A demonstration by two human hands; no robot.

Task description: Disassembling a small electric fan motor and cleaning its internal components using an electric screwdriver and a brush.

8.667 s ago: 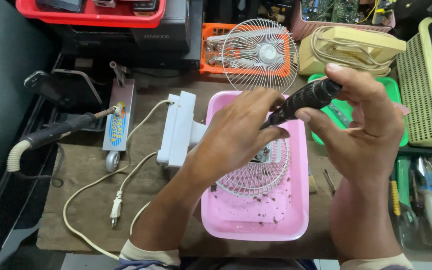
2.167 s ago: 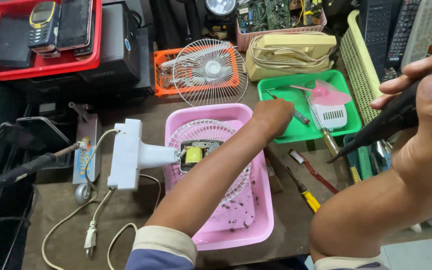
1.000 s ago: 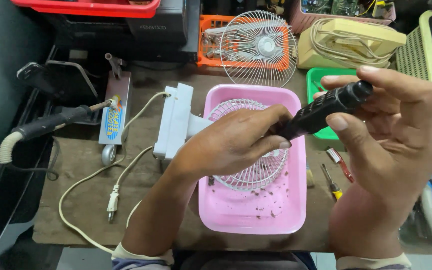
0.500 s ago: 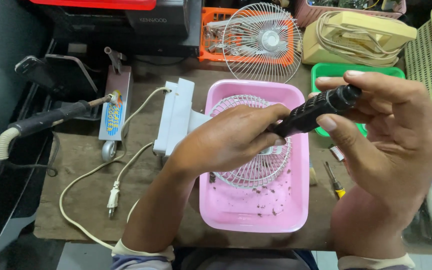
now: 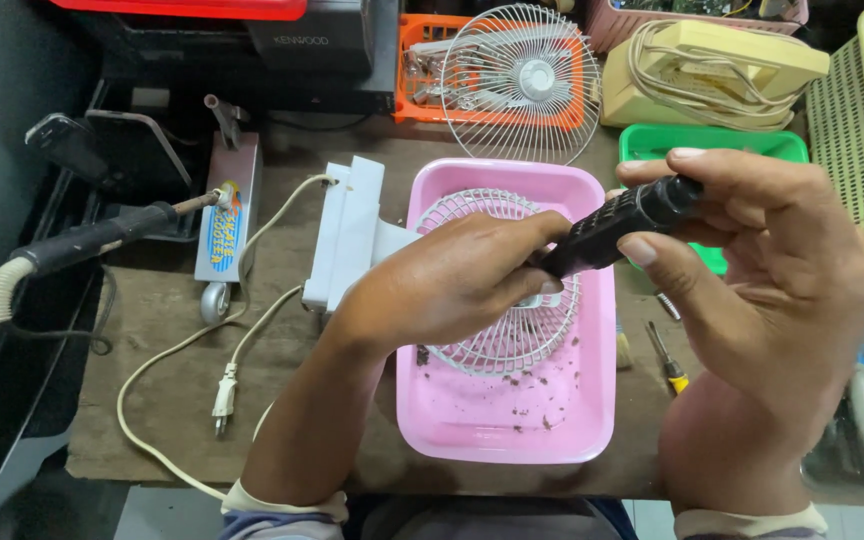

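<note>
A long colourful label [image 5: 224, 229] in blue, yellow and red lies on the holder, left of centre. A black box [image 5: 317, 40] with pale lettering stands far left.

A loose white wire fan guard [image 5: 522, 80] leans against an orange plastic crate [image 5: 432, 70] at the far edge of the brown table [image 5: 152, 400]. A green plastic tray [image 5: 712, 145] sits right of it, a black-handled soldering iron [image 5: 92, 240] far left, and a small yellow-handled screwdriver [image 5: 667, 360] near right.

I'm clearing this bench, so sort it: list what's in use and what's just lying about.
In use:
left hand on the fan
right hand holding the black tool
pink tray under the fan

Lying about:
loose grille
soldering iron
plug
screwdriver
green tray
beige phone
</note>
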